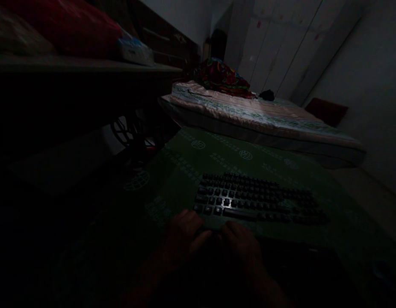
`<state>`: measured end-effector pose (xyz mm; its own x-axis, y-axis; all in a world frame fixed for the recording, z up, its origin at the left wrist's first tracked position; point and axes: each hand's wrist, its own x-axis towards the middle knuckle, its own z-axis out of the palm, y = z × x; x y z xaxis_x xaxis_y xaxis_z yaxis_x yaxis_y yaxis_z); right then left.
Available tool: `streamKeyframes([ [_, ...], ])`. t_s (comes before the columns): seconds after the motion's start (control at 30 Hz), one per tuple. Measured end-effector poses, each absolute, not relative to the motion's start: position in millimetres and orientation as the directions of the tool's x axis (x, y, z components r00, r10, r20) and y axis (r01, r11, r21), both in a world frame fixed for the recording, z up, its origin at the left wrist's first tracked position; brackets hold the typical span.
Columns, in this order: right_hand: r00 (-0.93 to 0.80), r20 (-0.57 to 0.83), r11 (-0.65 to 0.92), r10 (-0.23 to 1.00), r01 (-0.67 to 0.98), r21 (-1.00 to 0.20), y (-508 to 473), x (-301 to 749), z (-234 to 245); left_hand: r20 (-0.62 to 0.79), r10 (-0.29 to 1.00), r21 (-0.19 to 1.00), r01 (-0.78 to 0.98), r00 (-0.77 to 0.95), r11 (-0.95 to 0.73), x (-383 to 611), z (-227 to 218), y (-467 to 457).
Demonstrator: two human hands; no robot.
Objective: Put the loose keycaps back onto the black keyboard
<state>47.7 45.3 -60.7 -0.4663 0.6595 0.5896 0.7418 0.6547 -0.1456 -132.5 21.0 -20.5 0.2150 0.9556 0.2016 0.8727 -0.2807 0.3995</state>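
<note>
The room is very dark. A black keyboard [258, 199] lies on a green printed cloth [191, 162] spread on the floor. Just in front of its near edge, my left hand [183, 235] and my right hand [241, 246] come together with fingers curled inward around something small and dark between them. What they hold is hidden in shadow. One key near the keyboard's left part catches a glint of light.
A mattress [255, 115] with a patterned sheet lies beyond the cloth, with a red bundle of fabric [223, 77] on it. A dark table [89, 68] with bags on top stands at the left. White wardrobe doors [281, 42] fill the back wall.
</note>
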Motion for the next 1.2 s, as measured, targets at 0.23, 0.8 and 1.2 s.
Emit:
streamKeyframes([
  [0.23, -0.511, 0.606, 0.700, 0.610, 0.705, -0.110, 48.5, 50.0, -58.1, 0.211, 0.956, 0.404, 0.872, 0.204, -0.275, -133.7, -21.7, 22.3],
  [0.8, -0.515, 0.572, 0.705, 0.639, 0.689, -0.168, 82.8, 70.8, -0.5, 0.237, 0.954, 0.436, 0.858, 0.181, -0.271, -133.5, -27.7, 20.1],
  [1.2, -0.547, 0.106, 0.557, 0.831, 0.821, -0.126, 213.2, 46.5, 24.8, 0.210, 0.962, 0.431, 0.866, 0.177, -0.253, -133.7, -26.1, 19.0],
])
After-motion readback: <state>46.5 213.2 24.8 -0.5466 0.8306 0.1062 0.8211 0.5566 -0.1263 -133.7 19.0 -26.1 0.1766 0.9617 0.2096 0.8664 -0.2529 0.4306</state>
